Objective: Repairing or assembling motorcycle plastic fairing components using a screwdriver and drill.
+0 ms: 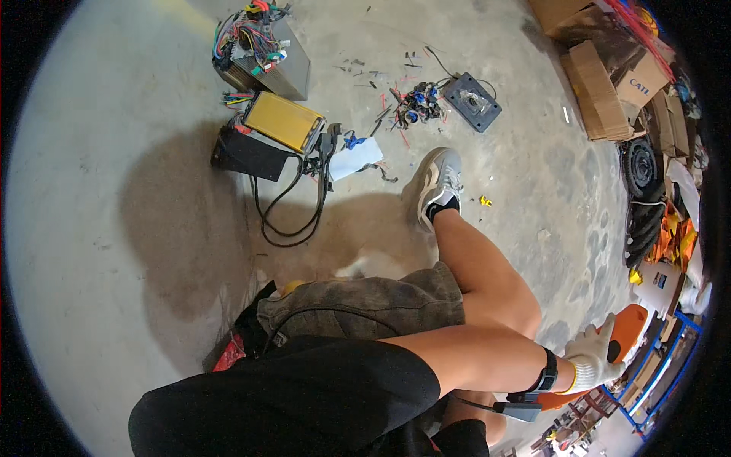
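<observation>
My right hand, in a white knitted glove, is stretched out to the far right at the end of my bare arm. It grips an orange plastic thing with a dark opening, which runs behind the glove and shows again below the wrist. I cannot make out its full shape. A black strap goes round my wrist, with a small dark box hanging close by on a cable. My left hand is outside the picture.
On the concrete floor stand a yellow metal case with black cables and a grey box topped with wires. Connectors lie heaped by a dark square plate. Cardboard boxes and a blue rack line the right.
</observation>
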Motion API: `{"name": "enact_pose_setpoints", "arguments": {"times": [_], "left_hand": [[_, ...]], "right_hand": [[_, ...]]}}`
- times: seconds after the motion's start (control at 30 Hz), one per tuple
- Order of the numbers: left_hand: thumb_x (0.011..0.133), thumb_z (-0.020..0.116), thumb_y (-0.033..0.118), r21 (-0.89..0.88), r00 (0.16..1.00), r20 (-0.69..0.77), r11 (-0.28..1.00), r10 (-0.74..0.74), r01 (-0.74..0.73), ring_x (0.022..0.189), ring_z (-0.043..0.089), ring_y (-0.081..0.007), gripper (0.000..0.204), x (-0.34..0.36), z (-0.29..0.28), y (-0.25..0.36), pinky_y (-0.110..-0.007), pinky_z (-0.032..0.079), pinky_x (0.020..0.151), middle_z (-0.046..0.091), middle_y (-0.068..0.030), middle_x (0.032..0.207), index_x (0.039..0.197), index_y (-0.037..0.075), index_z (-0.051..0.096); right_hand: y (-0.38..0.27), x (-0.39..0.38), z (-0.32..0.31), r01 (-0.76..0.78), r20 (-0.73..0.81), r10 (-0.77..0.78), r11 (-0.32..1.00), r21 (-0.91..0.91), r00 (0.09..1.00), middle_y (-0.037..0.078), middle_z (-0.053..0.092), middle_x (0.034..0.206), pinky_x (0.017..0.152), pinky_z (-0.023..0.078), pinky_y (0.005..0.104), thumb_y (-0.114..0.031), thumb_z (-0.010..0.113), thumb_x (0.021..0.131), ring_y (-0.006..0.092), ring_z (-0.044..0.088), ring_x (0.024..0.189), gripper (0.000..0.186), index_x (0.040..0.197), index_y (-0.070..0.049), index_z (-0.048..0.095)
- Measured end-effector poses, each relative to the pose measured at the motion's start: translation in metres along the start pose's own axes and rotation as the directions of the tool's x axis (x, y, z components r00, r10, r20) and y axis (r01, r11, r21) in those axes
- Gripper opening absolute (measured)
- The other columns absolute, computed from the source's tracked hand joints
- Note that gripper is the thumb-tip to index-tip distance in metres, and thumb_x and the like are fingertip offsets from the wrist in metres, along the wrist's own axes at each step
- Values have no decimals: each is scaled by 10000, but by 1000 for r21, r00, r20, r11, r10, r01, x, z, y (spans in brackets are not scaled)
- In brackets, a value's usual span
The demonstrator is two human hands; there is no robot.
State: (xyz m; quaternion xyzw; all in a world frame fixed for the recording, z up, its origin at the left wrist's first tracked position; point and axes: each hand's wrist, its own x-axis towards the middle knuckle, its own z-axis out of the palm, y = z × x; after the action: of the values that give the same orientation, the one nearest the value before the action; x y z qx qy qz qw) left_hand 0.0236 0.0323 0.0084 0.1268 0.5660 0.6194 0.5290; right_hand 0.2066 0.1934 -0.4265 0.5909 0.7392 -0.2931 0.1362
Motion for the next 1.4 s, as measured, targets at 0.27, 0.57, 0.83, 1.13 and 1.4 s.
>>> {"name": "enact_pose_setpoints", "arguments": {"times": [0.27, 0.57, 0.83, 1.13, 1.4], "left_hand": [[807, 765, 463, 4, 997, -67, 1000, 31, -31, 1233, 549, -407, 1118, 4, -1, 4, -525, 459, 1025, 493, -226, 1372, 1652, 158, 100], [834, 734, 495, -115, 989, -45, 985, -138, 132, 1258, 552, -405, 1071, 22, -2, 10, -537, 457, 1018, 503, -212, 1388, 1658, 209, 112], [853, 738, 493, -231, 975, -62, 954, -211, 192, 1263, 563, -408, 1046, 30, 1, 8, -554, 459, 1015, 506, -214, 1396, 1655, 237, 116], [843, 758, 477, -213, 974, -170, 970, -152, 115, 1228, 583, -436, 1059, 35, 2, 8, -561, 483, 998, 514, -245, 1386, 1651, 209, 128], [848, 737, 519, -373, 877, -480, 903, 10, -214, 943, 715, -415, 891, 57, 7, -10, -512, 572, 795, 699, -272, 1074, 1550, 137, 345]], "right_hand": [[-2, -1, 2, -16, 13, 16, 1000, -11, 1000, 211, 747, 969, 846, 559, 466, -324, 654, 902, 362, 717, 951, 375, 1029, 21, 726], [-6, 0, 8, -15, 31, 16, 999, -31, 999, 209, 748, 963, 833, 563, 462, -323, 656, 903, 354, 721, 937, 377, 1029, 25, 726], [-2, -2, 8, -10, 36, 12, 999, -42, 999, 207, 749, 957, 822, 567, 459, -322, 658, 903, 346, 725, 924, 378, 1029, 28, 727], [-5, -4, 5, 28, 28, -27, 999, -34, 999, 205, 750, 950, 809, 571, 455, -321, 660, 903, 337, 729, 910, 380, 1029, 32, 727], [-9, -4, 5, 134, 33, -134, 991, -6, 990, 203, 751, 944, 798, 575, 451, -320, 662, 904, 330, 733, 897, 382, 1028, 35, 727]]}}
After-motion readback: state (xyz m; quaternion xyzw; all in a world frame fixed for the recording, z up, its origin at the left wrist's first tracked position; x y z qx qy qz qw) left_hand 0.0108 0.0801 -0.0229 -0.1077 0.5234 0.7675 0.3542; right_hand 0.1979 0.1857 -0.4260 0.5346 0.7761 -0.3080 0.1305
